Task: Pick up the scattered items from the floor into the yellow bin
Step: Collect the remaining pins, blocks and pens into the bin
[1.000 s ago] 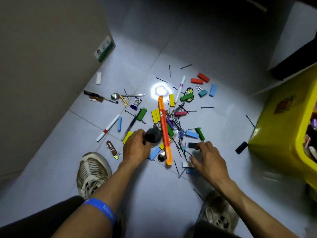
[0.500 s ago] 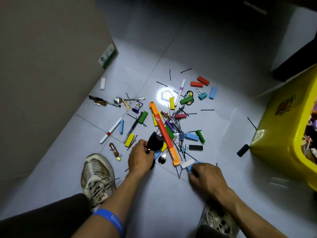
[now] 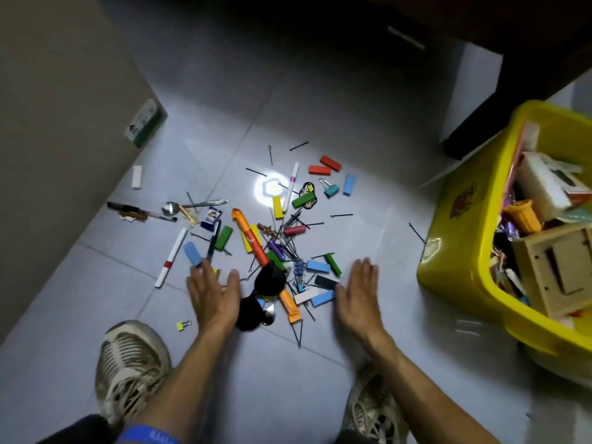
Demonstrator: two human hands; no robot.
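Since half a second ago both hands have let go and flattened: the left hand [image 3: 214, 294] no longer grips the black object [image 3: 268, 281], and the right hand [image 3: 355, 291] has come off the small pieces and spread open. Both hands now lie palm-inward, fingers straight, flanking the near end of the pile on the floor [image 3: 368, 225], holding nothing. The left fingertips touch or overlap a blue block [image 3: 192, 254]; contact is blurred. The right thumb side sits just beside a black block [image 3: 326, 282] and another blue block [image 3: 323, 298].

Counts, scattered items on floor:
- blue blocks: 4 seen, also [image 3: 318, 266] and [image 3: 349, 184]
- green blocks: 4 seen, e.g. [image 3: 223, 237], [image 3: 303, 200]
- red blocks: 2 [image 3: 330, 163], [image 3: 319, 170]
- yellow blocks: 2 clear [image 3: 277, 207], [image 3: 253, 238]
- white blocks: 2 [image 3: 137, 177], [image 3: 307, 295]
- long orange tube [image 3: 253, 243]: 1, running diagonally under the black object
- white markers: 2 [image 3: 171, 257], [image 3: 292, 183]
- spoons: 2 [image 3: 169, 207], and one bowl down by the black object [image 3: 269, 312]
- binder clips: 1 teal [image 3: 331, 189], 1 small yellow [image 3: 182, 325], a few tiny blue ones in the pile, count unclear
- black hairpins: many, tangled, cannot count

The yellow bin [image 3: 464, 251] stands on the floor to the right, well apart from the pile, already filled with boxes and mixed items. Two shoes, left [image 3: 131, 363] and right [image 3: 374, 411], frame the bottom. A blue wristband [image 3: 150, 435] is on the left arm.
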